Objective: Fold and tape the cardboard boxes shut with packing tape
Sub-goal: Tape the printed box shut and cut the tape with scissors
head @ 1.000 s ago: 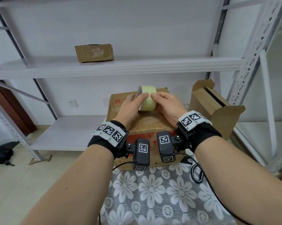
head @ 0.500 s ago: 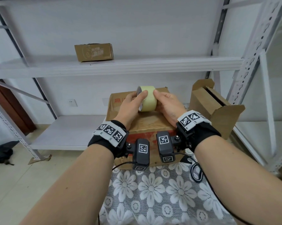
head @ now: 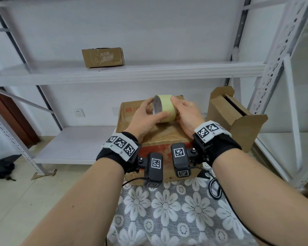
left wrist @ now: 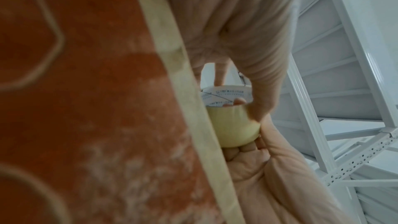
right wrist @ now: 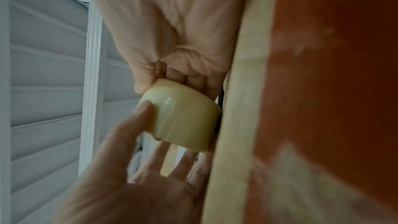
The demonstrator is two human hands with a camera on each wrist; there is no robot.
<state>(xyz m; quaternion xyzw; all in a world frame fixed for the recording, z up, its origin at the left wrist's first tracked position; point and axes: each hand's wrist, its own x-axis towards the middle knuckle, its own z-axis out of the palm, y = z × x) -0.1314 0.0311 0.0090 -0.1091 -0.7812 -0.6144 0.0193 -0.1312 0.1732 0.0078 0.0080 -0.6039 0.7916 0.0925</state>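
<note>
A pale yellow roll of packing tape is held just above the closed cardboard box with a red-printed front. My left hand grips the roll from the left, thumb across its outer band and a finger over the open core. My right hand grips it from the right, thumb on top. In the left wrist view the roll shows its white printed core. In the right wrist view the roll sits between both hands beside the box's edge.
A second cardboard box with open flaps stands to the right. A small box sits on the upper shelf of the white metal rack. A floral cloth covers the surface below. A black cable loops at the right.
The roll has turned in my hands so its open core now faces left towards me. My left thumb has shifted across the roll's lower band. Both hands stay above the box.
</note>
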